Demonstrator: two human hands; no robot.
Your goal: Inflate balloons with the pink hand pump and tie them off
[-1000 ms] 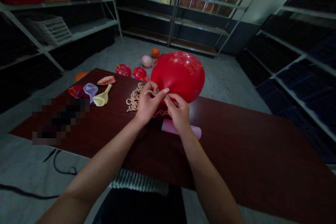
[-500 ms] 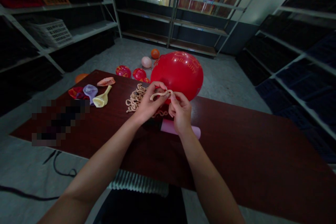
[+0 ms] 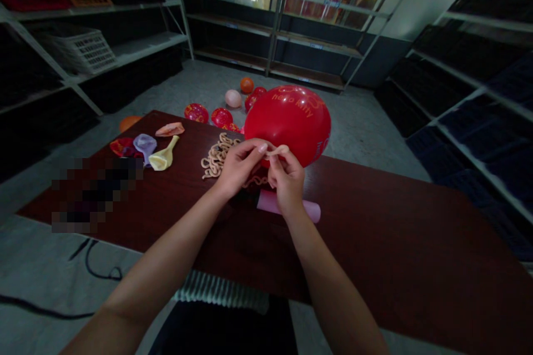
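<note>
A big inflated red balloon (image 3: 287, 119) with yellow lettering stands just beyond my hands, over the far edge of the table. My left hand (image 3: 239, 166) is closed in a pinch at a beige cord (image 3: 278, 150), close to the balloon's near end. Thumb and fingers of my right hand (image 3: 288, 184) grip the same cord, which loops over its index finger. The balloon's neck is hidden behind my fingers. Left of my left hand lies a tangled pile of beige cord (image 3: 215, 158). Beneath my right hand rests a pink cylinder (image 3: 310, 211), partly covered.
Limp balloons, including a yellow one (image 3: 161, 158) and a purple one (image 3: 145, 144), lie on the left of the dark table (image 3: 400, 233). Several inflated balloons, one pale pink (image 3: 233, 99), sit on the floor behind. Metal shelves (image 3: 233, 58) surround the area.
The red balloon has shifted slightly right and turned. My left fingers have closed in toward the right hand, and less of the cord shows between them.
</note>
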